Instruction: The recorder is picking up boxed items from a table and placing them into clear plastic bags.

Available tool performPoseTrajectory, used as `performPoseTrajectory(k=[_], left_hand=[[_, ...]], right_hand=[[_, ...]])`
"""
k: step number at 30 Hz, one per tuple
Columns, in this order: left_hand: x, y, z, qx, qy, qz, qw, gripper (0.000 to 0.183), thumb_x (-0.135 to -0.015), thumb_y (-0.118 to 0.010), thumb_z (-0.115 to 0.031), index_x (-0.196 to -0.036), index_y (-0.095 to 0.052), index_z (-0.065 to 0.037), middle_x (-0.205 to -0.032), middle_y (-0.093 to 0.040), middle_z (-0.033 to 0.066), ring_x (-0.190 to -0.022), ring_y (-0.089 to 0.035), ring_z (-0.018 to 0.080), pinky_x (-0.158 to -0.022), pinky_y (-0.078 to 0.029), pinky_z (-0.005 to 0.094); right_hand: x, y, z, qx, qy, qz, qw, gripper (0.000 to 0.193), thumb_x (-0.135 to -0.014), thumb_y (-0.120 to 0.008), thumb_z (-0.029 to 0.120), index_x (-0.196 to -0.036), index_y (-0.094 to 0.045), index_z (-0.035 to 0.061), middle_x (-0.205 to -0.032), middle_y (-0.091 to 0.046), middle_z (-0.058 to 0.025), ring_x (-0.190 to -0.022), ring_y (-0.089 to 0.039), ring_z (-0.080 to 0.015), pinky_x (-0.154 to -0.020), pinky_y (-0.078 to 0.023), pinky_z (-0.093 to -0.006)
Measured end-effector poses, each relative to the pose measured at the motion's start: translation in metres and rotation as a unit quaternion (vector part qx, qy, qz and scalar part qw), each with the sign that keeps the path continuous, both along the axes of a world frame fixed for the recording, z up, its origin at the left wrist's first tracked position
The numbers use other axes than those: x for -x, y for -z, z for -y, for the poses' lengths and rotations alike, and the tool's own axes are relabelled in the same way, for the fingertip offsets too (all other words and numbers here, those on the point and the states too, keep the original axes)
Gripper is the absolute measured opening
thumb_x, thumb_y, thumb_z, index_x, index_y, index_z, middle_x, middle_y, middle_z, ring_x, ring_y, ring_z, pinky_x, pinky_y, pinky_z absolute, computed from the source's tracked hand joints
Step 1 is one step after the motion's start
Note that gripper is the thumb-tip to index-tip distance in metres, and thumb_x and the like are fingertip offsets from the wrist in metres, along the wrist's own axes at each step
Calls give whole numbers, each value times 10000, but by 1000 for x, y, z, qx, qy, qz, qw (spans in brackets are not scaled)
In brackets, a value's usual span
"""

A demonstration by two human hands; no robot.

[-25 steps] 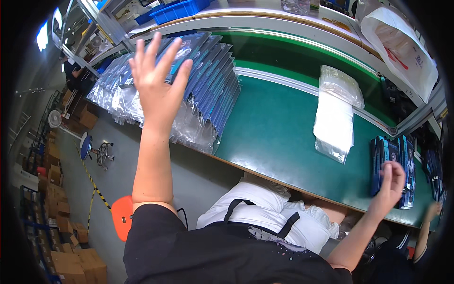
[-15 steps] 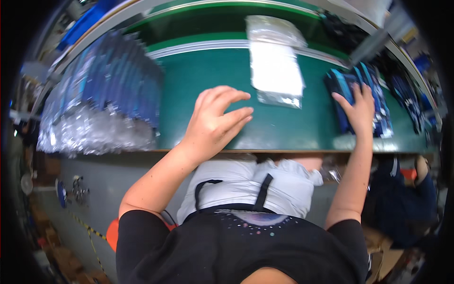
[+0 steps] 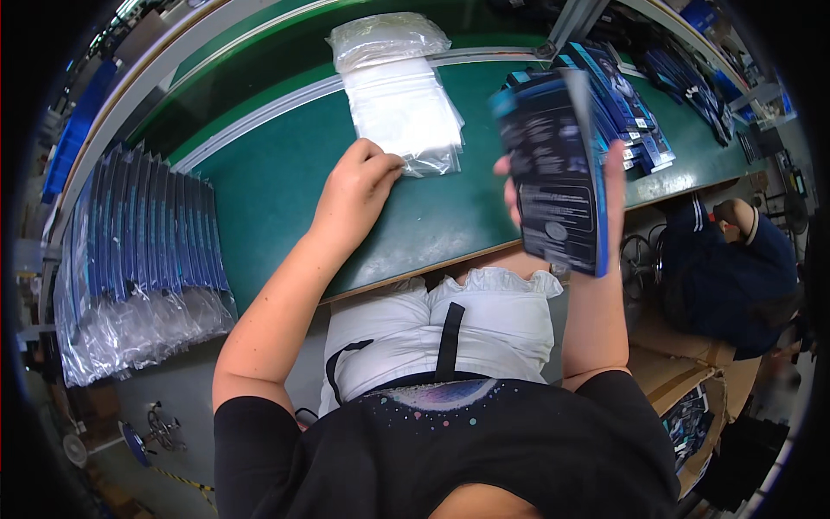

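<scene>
My right hand (image 3: 612, 186) grips a thin black-and-blue printed box (image 3: 553, 182), held up above the bench with its printed back toward me. Its fingers show along the left edge and the thumb along the right. My left hand (image 3: 356, 195) has its fingers curled together at the near left corner of a stack of clear plastic bags (image 3: 402, 112), pinching the bag edge there. Beyond the held box, a pile of similar blue boxes (image 3: 609, 95) lies on the green bench top (image 3: 285, 182).
At the left stands a long row of bagged blue boxes (image 3: 147, 233), their clear ends toward me. A metal post (image 3: 577, 22) rises behind the pile. More boxes (image 3: 687, 86) lie farther right. Another person in a dark sleeve (image 3: 726, 268) is at the right, beside an open carton (image 3: 683, 389).
My right hand has lifted a box off the pile and brought it left. My left hand has moved to the bag stack's near corner and its fingers have closed. The view has turned.
</scene>
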State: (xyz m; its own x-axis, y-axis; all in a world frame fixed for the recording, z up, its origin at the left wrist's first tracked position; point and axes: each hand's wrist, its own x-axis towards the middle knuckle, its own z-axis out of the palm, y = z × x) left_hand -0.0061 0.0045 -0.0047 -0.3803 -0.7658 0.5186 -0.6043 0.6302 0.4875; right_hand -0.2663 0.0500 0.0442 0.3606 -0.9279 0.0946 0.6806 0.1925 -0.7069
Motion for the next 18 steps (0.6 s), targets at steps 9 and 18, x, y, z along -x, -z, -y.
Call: performPoseTrajectory(k=[9, 18], left_hand=[[-6, -21, 5, -133, -37, -96, 986, 123, -810, -665, -56, -925, -707, -39, -843, -572, 66, -723, -562, 162, -646, -458, 260], [-17, -25, 12, -235, -43, -159, 958, 148, -783, -655, -9, -920, -710, -21, -798, -627, 41, -739, -577, 108, -666, -465, 230]], right_hand=[[-39, 47, -7, -86, -48, -4, 995, 498, -862, -608, 105, -1286, -413, -67, -1097, -595, -111, -924, -617, -154, -829, -496, -263], [-50, 39, 24, -107, -140, 9, 984, 578, -839, -589, 40, -1357, -362, -77, -1171, -590, -170, -992, -625, -189, -868, -501, -294]])
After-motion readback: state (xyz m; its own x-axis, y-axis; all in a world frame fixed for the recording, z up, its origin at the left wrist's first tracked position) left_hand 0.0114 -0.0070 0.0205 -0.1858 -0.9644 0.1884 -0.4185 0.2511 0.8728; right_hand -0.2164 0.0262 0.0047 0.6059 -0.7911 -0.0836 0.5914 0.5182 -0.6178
